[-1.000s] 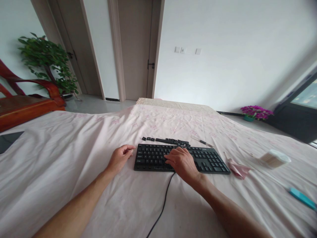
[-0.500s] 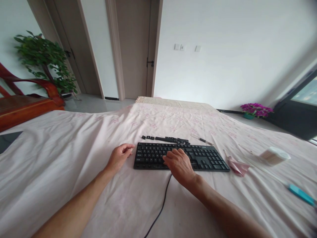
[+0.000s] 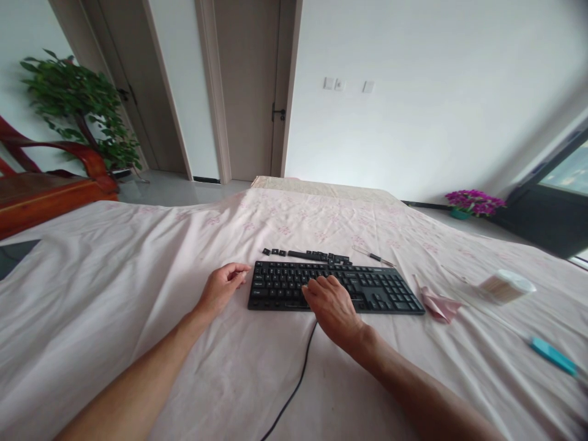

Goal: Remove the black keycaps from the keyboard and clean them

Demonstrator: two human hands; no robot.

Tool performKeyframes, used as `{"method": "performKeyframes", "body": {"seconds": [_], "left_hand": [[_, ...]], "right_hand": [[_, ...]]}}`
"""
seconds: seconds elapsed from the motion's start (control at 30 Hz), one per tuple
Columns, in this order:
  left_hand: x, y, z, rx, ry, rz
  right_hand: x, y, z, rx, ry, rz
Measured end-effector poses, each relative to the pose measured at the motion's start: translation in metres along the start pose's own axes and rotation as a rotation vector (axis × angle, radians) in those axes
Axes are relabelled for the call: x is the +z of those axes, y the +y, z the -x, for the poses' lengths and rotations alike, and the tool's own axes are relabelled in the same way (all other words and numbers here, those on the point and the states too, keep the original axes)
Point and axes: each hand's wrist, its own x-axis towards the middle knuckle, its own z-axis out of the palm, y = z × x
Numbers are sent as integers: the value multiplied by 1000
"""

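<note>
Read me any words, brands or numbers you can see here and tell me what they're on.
No text here can be read.
Keyboard: key legends show only as pale specks, too small to read; the right hand covers some keys.
Loose keycaps: markings too small to read.
Round tub: any label is blurred.
Teal tool: no lettering can be made out.

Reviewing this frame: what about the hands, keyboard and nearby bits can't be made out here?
Head view only:
- Keys under the right hand: hidden by the hand on the keyboard.
- What the left hand pinches, if anything: curled fingers hide it.
- Key legends: too small.
- Loose keycaps behind the keyboard: too small to count.
- Cable: cut off by the bottom edge.
- Blue tool at right: blurred.
</note>
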Motion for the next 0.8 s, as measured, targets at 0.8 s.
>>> {"method": "performKeyframes", "body": {"seconds": [0.8], "left_hand": [[0, -2, -1, 5, 10, -23]], "right_hand": [[-7, -28, -4, -20, -48, 148]]}}
